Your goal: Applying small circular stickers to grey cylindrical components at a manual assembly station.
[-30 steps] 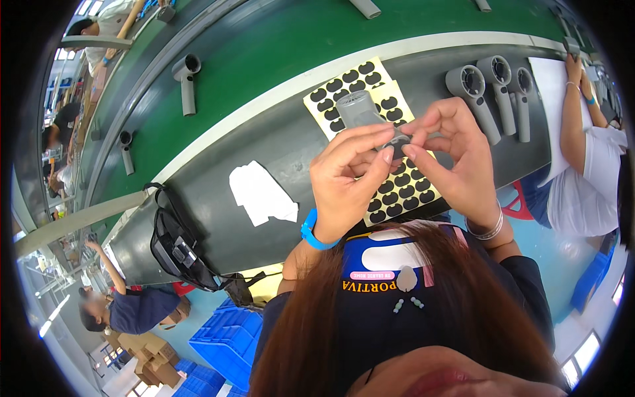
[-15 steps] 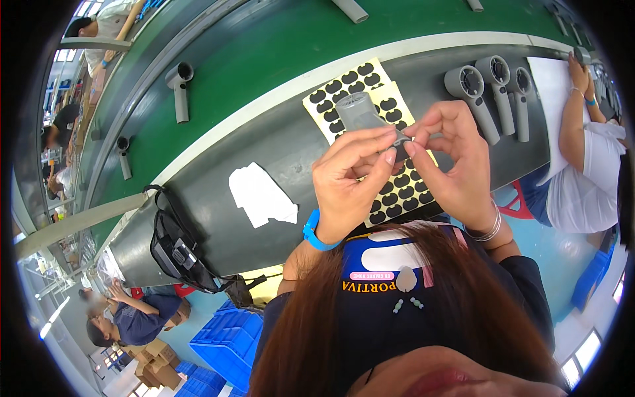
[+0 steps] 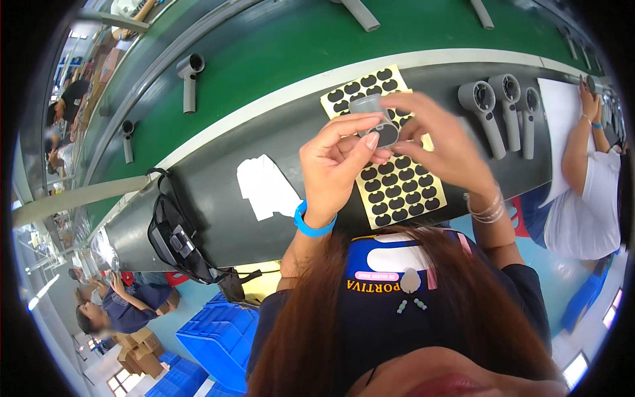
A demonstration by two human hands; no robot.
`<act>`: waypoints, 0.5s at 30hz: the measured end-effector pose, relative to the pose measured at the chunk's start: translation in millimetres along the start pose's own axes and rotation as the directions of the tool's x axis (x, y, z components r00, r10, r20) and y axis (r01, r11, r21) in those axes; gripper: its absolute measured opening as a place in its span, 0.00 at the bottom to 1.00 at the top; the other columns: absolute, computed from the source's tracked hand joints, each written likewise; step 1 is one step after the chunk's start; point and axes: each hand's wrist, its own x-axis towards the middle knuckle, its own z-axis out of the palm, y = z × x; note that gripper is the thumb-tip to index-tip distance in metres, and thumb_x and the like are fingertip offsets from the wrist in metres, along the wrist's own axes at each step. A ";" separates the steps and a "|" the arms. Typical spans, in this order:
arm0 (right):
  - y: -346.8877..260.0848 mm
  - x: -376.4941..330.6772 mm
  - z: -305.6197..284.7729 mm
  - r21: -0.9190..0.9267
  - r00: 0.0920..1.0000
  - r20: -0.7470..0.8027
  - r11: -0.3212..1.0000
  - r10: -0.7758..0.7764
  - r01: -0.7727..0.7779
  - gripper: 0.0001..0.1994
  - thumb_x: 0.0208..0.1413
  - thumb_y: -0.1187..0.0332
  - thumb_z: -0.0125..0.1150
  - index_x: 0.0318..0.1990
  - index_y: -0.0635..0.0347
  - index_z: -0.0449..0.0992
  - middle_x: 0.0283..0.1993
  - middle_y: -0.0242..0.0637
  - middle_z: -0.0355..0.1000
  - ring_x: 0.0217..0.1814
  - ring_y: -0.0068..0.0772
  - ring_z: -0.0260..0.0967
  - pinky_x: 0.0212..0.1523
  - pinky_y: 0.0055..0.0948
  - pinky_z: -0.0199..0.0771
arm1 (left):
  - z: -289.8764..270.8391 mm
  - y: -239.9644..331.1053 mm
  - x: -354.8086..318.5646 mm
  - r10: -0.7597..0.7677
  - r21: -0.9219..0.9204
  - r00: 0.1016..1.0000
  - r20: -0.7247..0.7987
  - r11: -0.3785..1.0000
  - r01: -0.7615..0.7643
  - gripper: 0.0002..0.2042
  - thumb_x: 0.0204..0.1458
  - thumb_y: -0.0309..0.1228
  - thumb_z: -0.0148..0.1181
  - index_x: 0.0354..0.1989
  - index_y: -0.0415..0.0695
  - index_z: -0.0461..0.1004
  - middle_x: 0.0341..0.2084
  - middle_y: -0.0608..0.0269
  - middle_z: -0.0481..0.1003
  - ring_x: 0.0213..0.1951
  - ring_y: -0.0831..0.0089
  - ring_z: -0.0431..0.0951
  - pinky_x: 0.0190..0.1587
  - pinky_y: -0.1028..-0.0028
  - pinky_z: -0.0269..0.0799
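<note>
A green conveyor belt (image 3: 278, 59) runs past a grey workbench (image 3: 218, 218) above a pale blue floor (image 3: 198, 304).

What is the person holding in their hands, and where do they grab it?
A small grey ring-shaped part, pinched between both hands: left hand on its left side, right hand on its right side.

Left hand (image 3: 340, 162): bare, with a bright blue band at the wrist. Right hand (image 3: 444, 142): bare, several thin bangles at the wrist. Dark navy short-sleeved top with a white and pink chest print; long reddish-brown hair hangs over it.
</note>
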 end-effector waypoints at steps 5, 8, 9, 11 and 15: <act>-2.3 14.3 25.9 -0.370 0.996 0.083 0.927 -0.041 0.069 0.20 0.47 0.79 0.51 0.51 0.60 0.65 0.51 0.40 0.66 0.45 0.52 0.68 0.36 0.40 0.73 | -5.3 2.7 3.2 -0.008 0.009 0.999 -0.035 1.000 0.008 0.11 0.45 0.14 0.62 0.38 0.34 0.72 0.40 0.54 0.73 0.29 0.76 0.77 0.29 0.82 0.75; -1.4 22.6 24.2 -0.461 0.977 0.166 0.866 -0.131 0.194 0.19 0.49 0.77 0.52 0.50 0.58 0.64 0.51 0.38 0.63 0.38 0.46 0.71 0.29 0.36 0.75 | -8.7 0.7 7.5 0.179 0.254 0.983 -0.024 0.953 -0.168 0.15 0.38 0.16 0.68 0.32 0.39 0.69 0.34 0.62 0.71 0.31 0.82 0.73 0.24 0.87 0.70; -2.2 25.3 18.5 -0.476 0.961 0.220 0.842 -0.167 0.255 0.21 0.48 0.78 0.51 0.52 0.57 0.63 0.52 0.38 0.62 0.38 0.46 0.71 0.29 0.37 0.75 | -8.8 -3.4 8.1 0.218 0.248 0.976 -0.018 0.946 -0.206 0.11 0.42 0.16 0.66 0.32 0.38 0.70 0.34 0.61 0.71 0.32 0.82 0.73 0.24 0.87 0.71; -10.5 40.2 4.3 -0.576 0.920 0.389 0.767 -0.047 0.282 0.26 0.46 0.81 0.49 0.56 0.54 0.61 0.54 0.38 0.62 0.40 0.47 0.72 0.32 0.39 0.75 | -13.2 -9.7 9.5 0.260 0.178 0.964 -0.057 0.953 -0.246 0.07 0.46 0.16 0.62 0.31 0.37 0.69 0.34 0.60 0.71 0.31 0.81 0.74 0.25 0.86 0.74; 4.9 81.3 -39.8 -0.734 0.952 0.304 0.632 -0.025 0.250 0.22 0.47 0.84 0.43 0.52 0.56 0.66 0.56 0.43 0.62 0.43 0.52 0.71 0.43 0.40 0.72 | -25.5 -33.6 22.4 0.381 0.235 0.906 -0.183 0.912 -0.336 0.04 0.52 0.20 0.57 0.30 0.36 0.68 0.37 0.58 0.72 0.28 0.80 0.75 0.28 0.82 0.74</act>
